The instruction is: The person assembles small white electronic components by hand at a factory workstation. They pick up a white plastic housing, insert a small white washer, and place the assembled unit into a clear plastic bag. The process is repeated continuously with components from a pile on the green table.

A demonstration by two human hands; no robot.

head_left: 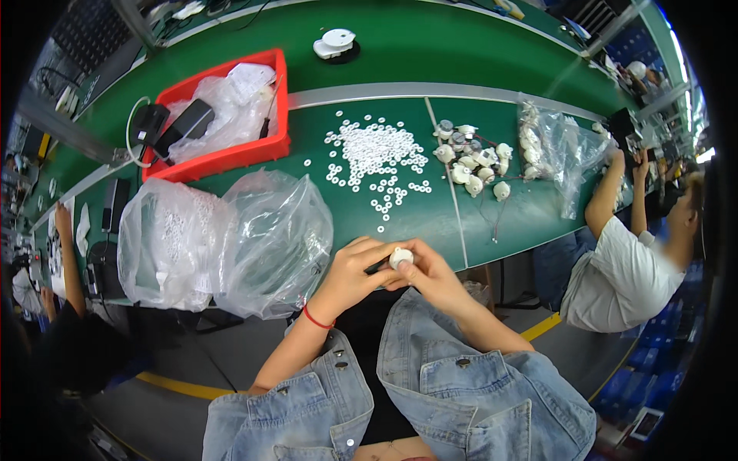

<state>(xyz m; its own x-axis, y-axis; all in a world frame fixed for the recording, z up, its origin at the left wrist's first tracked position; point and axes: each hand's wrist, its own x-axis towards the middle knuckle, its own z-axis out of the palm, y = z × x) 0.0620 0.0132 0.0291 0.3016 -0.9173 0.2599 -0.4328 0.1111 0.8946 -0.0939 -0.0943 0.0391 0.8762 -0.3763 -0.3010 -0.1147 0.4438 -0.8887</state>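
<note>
My left hand [354, 270] and my right hand [437, 283] meet at the table's front edge. Between them is a small white round part [400, 257] with a little knob on its face, gripped by the closed fingers of both. Something dark and narrow [376, 267] shows by my left fingers; its kind is unclear. Beyond the hands lies a heap of small white rings [377, 146], a few strewn toward me. To its right are several white round parts with thin wires [469, 163], like the one I hold.
A red bin [223, 163] at the back left holds clear plastic and a black power adapter [192, 123]. Large clear bags [273, 238], one with white rings, fill the left side. A clear bag of white parts [530, 142] lies right, near a seated person [626, 269].
</note>
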